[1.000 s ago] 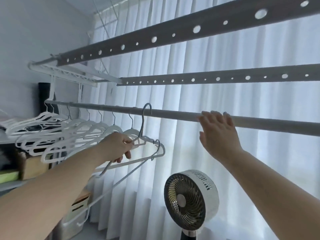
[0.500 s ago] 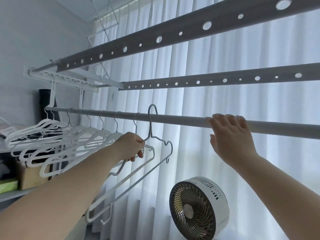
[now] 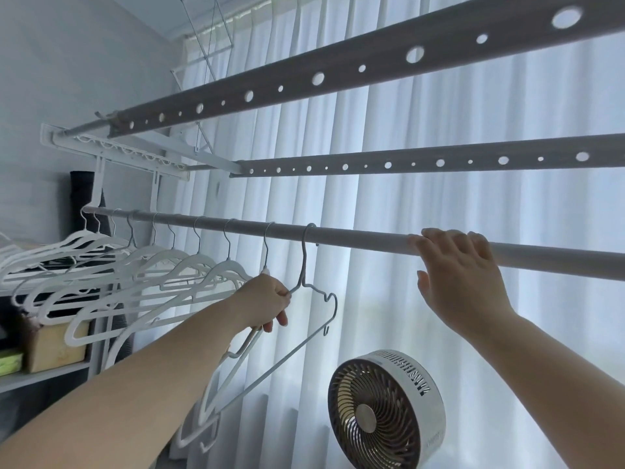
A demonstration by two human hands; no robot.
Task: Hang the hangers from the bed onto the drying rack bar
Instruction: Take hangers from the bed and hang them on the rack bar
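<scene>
My left hand was curled round the near shoulder of the grey hanger, its hook over the bar, just right of the row of white hangers. My right hand lay with straight fingers on the bar further right, bare bar between. Below stood a fan; beyond, the curtain.
</scene>
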